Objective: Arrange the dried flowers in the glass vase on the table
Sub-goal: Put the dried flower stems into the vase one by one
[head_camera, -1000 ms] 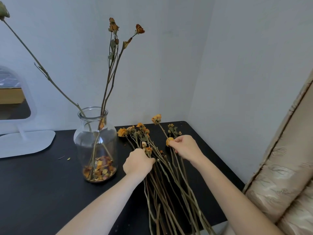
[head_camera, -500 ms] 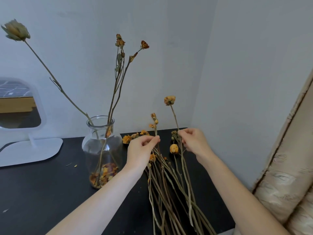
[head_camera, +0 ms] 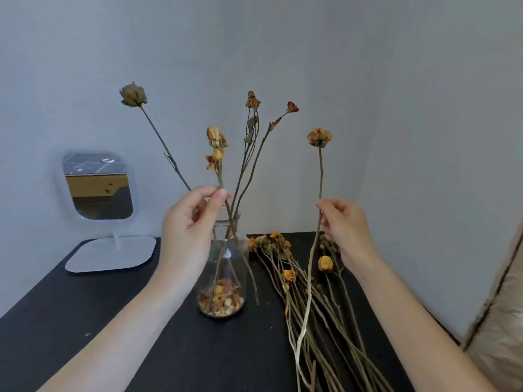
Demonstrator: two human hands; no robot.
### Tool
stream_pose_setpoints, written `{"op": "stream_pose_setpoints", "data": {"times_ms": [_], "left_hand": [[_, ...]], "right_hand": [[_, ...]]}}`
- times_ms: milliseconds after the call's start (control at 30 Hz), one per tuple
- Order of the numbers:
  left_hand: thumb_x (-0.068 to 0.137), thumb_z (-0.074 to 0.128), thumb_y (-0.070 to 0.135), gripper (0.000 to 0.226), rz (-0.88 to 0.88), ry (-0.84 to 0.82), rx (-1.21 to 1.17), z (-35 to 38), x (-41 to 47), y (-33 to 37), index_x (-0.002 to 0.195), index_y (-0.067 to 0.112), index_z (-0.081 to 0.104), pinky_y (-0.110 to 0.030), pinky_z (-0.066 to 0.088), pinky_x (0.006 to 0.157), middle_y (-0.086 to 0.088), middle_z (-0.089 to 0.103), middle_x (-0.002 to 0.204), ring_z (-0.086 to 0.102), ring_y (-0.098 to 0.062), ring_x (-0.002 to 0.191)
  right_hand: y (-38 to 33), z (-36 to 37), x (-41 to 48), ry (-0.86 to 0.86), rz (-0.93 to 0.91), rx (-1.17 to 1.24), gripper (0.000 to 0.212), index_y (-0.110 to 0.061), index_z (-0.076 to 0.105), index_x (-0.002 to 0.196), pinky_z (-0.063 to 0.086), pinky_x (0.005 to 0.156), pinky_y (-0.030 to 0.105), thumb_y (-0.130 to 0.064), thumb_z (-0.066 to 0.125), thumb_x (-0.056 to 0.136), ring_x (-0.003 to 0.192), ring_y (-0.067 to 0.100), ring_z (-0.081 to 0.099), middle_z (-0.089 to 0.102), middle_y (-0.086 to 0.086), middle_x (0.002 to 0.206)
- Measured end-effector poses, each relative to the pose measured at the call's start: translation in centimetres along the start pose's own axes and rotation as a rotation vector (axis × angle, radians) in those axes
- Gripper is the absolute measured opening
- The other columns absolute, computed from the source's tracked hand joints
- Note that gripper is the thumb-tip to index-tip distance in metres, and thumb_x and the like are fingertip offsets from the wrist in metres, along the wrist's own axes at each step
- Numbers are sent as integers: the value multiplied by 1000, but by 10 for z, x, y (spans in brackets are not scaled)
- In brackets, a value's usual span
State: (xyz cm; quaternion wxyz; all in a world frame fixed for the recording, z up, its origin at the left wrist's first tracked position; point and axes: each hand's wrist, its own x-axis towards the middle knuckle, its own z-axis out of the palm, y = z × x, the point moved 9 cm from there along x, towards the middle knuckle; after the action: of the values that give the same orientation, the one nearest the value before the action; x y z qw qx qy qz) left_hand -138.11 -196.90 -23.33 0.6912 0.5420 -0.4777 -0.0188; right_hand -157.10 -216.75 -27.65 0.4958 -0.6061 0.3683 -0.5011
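left hand (head_camera: 189, 222) pinches a dried sprig (head_camera: 216, 142) upright by the glass vase (head_camera: 223, 278), mid-table (head_camera: 85, 321), seemingly to slot it in; right hand (head_camera: 343, 227) pinches a long stem (head_camera: 320, 171), its foot among the loose pile (head_camera: 288, 274) right of the vase, likely next.

I saw L hand (head_camera: 189, 222) pinch a budded stem (head_camera: 216, 154) by the glass vase (head_camera: 226, 278), R hand (head_camera: 345, 224) pinch a single-bloom stem (head_camera: 319, 171); other stems (head_camera: 311, 292) lay on black table (head_camera: 85, 321).

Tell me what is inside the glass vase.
Dried petals lie at the bottom of the glass vase; a few stems stand in it. The left hand hides its left side.
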Motion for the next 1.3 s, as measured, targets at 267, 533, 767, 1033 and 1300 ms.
{"op": "stream_pose_setpoints", "data": {"times_ms": [267,533,767,1033,1300], "left_hand": [[93,50,33,19,167,326,44,-79,55,43,82,39,63,-21,31,56,26,52,51,41,-3,55],[94,50,31,17,190,380,-38,-67,80,46,88,34,66,-28,34,65,22,49,58,38,-6,60],[92,51,34,19,249,381,-84,-64,90,60,82,39,66,-21,34,61,19,48,58,37,-4,58],[92,55,27,19,131,283,92,-36,71,4,102,22,71,-2,36,57,24,54,57,43,5,56],[85,64,28,15,129,143,447,-21,51,-33,93,18,71,-24,45,59,7,39,47,39,-9,46]], "right_hand": [[-12,27,-4,-42,-25,31,12,-13,63,90,32,35,9,-22,55,91,34,-3,43,49,-5,57],[-18,24,-3,-17,-83,-14,12,-13,64,91,34,36,7,-22,56,90,36,-5,45,51,-6,57],[-16,14,3,6,-92,-44,14,-11,64,94,34,37,7,-22,56,90,36,-5,46,52,-5,59],[-5,24,-1,-19,-45,-36,15,-11,64,95,34,36,8,-22,55,91,37,-4,47,52,-4,61],[-11,30,-6,-29,-62,-78,15,-11,62,97,35,37,8,-23,54,91,50,4,45,51,-4,63]]}}
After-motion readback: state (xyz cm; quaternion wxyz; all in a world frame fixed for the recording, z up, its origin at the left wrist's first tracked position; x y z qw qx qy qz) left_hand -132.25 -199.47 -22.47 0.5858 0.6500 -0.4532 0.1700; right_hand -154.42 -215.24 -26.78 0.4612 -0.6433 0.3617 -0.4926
